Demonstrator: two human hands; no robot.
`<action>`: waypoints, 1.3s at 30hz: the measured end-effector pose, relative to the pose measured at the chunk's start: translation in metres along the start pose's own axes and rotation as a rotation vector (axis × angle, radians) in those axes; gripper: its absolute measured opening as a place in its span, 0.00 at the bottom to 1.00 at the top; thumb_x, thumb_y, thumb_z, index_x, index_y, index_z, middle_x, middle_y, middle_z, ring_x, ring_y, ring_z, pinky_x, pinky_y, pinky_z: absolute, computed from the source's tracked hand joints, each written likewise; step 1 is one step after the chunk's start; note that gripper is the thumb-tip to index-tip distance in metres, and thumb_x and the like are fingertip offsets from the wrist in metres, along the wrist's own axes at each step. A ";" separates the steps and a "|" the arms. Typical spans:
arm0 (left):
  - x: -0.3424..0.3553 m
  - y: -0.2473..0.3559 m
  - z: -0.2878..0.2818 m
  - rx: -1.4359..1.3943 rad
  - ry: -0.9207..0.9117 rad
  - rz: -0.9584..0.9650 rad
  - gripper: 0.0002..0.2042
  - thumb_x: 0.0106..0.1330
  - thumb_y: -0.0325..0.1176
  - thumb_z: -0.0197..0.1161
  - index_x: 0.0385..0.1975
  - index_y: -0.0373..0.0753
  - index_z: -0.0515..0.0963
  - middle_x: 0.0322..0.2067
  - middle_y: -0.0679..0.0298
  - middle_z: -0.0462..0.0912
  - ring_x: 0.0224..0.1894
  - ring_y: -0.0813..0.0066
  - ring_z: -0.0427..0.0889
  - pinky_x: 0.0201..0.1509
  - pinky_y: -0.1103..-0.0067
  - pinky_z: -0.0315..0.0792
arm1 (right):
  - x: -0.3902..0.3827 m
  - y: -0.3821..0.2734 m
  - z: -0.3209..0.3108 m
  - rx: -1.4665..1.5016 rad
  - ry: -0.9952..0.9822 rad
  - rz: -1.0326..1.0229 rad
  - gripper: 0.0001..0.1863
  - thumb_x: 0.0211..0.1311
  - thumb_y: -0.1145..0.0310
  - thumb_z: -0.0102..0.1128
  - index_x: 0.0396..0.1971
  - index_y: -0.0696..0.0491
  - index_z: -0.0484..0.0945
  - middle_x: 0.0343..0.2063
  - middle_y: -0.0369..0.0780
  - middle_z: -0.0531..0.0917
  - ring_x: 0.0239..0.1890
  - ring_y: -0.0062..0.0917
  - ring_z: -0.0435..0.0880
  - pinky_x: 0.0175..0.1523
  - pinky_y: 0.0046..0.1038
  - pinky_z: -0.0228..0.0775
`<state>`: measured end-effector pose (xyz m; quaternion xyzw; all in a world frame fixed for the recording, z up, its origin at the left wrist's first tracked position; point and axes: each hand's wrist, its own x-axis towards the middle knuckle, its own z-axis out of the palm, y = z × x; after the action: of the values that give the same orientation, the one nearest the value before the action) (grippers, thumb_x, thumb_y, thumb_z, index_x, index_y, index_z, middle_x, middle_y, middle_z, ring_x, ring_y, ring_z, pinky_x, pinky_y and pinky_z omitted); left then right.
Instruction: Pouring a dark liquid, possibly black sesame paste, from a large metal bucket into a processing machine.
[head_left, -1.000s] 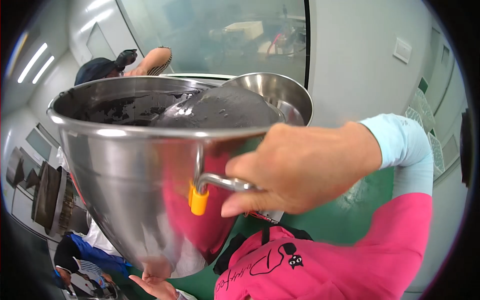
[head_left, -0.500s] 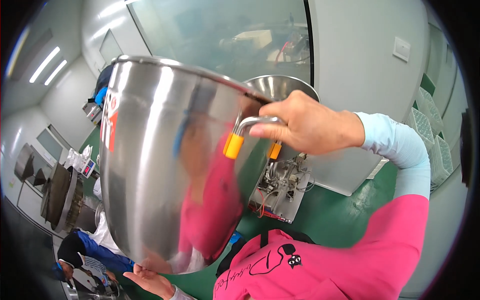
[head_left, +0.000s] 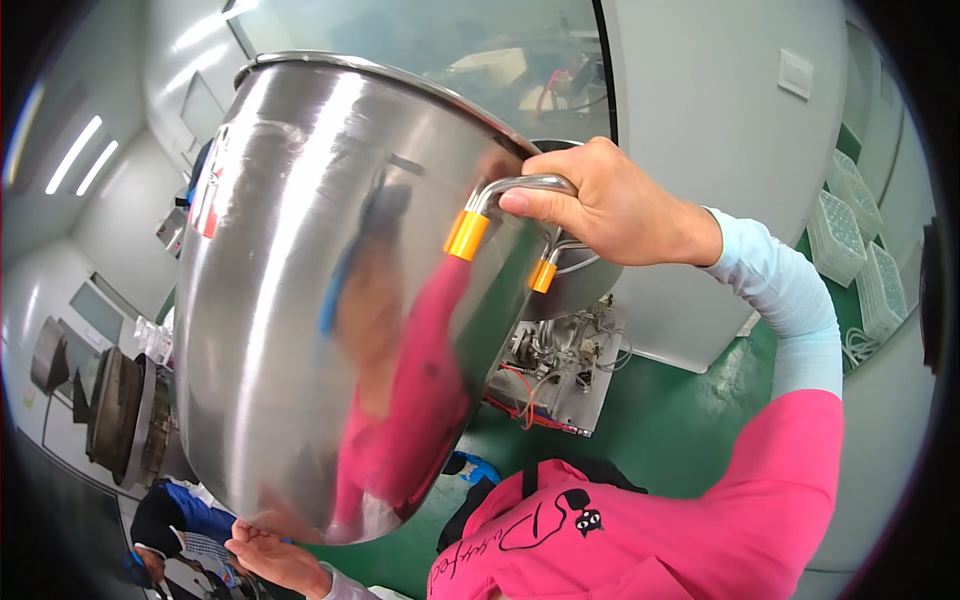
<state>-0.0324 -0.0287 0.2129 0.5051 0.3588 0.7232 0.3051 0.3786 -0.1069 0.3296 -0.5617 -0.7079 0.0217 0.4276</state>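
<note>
A large, shiny stainless steel pot (head_left: 290, 300) fills the middle of the view, tilted, with its rim toward the top. Its side handle, a bent metal loop with yellow sleeves, is gripped by my right hand (head_left: 620, 205), thumb toward me and fingers wrapped over the bar. Down at the lower left, my left hand (head_left: 275, 560) is against the pot's bottom edge, palm up and supporting it; the pot partly hides its fingers. The inside of the pot is out of sight.
Behind the pot stands a second steel vessel (head_left: 590, 285) above a machine with exposed pipes and cables (head_left: 570, 370). Clear plastic crates (head_left: 838, 240) line the right wall. At lower left a co-worker (head_left: 165, 525) bends near a round metal machine (head_left: 120, 415). The floor is green.
The pot has risen in view and moved slightly left, its rim now higher. My right hand has gone up with the handle, and my left hand has shifted slightly left with the base.
</note>
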 end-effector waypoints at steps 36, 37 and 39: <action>0.117 -0.017 0.063 0.084 -0.165 0.427 0.34 0.62 0.55 0.33 0.44 0.21 0.60 0.43 0.46 0.66 0.45 0.60 0.68 0.52 0.69 0.64 | 0.019 0.012 0.030 0.200 0.561 0.267 0.17 0.57 0.60 0.51 0.13 0.53 0.64 0.06 0.26 0.58 0.08 0.07 0.52 0.12 0.14 0.41; 0.117 -0.017 0.069 0.102 -0.164 0.458 0.34 0.61 0.55 0.33 0.44 0.21 0.60 0.43 0.46 0.66 0.45 0.60 0.68 0.53 0.68 0.64 | 0.014 0.016 0.023 0.310 0.455 0.176 0.13 0.58 0.64 0.48 0.20 0.58 0.69 0.15 0.35 0.69 0.18 0.16 0.65 0.24 0.18 0.55; 0.120 -0.020 0.078 0.113 -0.117 0.465 0.35 0.60 0.57 0.34 0.44 0.22 0.61 0.43 0.47 0.66 0.45 0.60 0.68 0.52 0.69 0.64 | 0.009 0.018 0.018 0.419 0.357 0.089 0.14 0.59 0.67 0.45 0.28 0.63 0.75 0.24 0.44 0.80 0.28 0.25 0.79 0.37 0.22 0.70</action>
<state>0.0071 0.0952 0.2761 0.6316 0.2546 0.7221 0.1219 0.3810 -0.0849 0.3146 -0.4866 -0.5760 0.0875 0.6510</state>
